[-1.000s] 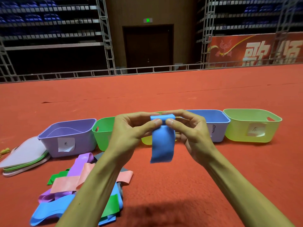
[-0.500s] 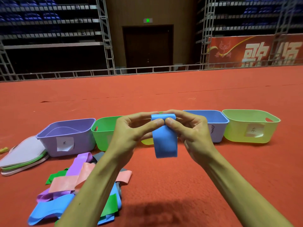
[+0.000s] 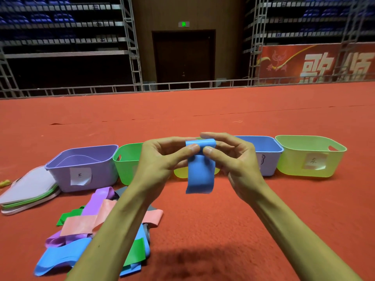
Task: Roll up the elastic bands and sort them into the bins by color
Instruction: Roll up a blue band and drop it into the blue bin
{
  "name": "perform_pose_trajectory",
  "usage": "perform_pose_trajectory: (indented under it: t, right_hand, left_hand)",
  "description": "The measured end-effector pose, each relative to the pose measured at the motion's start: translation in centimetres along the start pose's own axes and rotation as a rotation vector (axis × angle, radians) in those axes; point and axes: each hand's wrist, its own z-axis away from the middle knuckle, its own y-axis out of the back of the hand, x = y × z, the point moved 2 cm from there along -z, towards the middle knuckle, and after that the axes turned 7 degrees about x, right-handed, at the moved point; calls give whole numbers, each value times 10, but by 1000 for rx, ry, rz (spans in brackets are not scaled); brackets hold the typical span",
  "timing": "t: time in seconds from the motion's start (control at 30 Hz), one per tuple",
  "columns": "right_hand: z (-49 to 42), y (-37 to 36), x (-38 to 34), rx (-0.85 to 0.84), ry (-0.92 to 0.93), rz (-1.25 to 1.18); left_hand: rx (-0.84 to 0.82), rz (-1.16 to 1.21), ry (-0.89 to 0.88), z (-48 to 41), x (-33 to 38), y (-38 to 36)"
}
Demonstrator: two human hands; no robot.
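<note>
Both hands hold one blue elastic band (image 3: pixel 199 173) in the air in front of the bins. My left hand (image 3: pixel 162 159) and my right hand (image 3: pixel 233 157) pinch its rolled top between thumbs and fingers, and a short tail hangs down. Behind stand a purple bin (image 3: pixel 85 167), a green bin (image 3: pixel 126 163), a yellow bin (image 3: pixel 179 173) mostly hidden by the hands, a blue bin (image 3: pixel 267 157) and a lime bin (image 3: pixel 310 157). Loose bands (image 3: pixel 81 230) in purple, pink, green, blue and grey lie in a heap at lower left.
A stack of flat lids (image 3: pixel 26 189) lies left of the purple bin. Red carpet (image 3: pixel 243 230) covers the floor around. A metal railing and scaffolding run along the far edge.
The hanging tail of the blue band has grown shorter as the roll at the top has thickened. Both hands stay in about the same place.
</note>
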Motion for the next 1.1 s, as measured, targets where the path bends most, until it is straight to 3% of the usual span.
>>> perform_pose_trajectory:
  t: [0.17, 0.7, 1.1]
  right_hand:
    - [-1, -1, -2, 19, -58, 36]
    - [0, -2, -2, -18, 36, 90]
    - [1, 1, 3, -11, -40, 79]
  left_hand:
    - [26, -8, -23, 0, -3, 2]
    - [66, 14, 43, -2, -2, 2]
    - [53, 26, 31, 0, -3, 0]
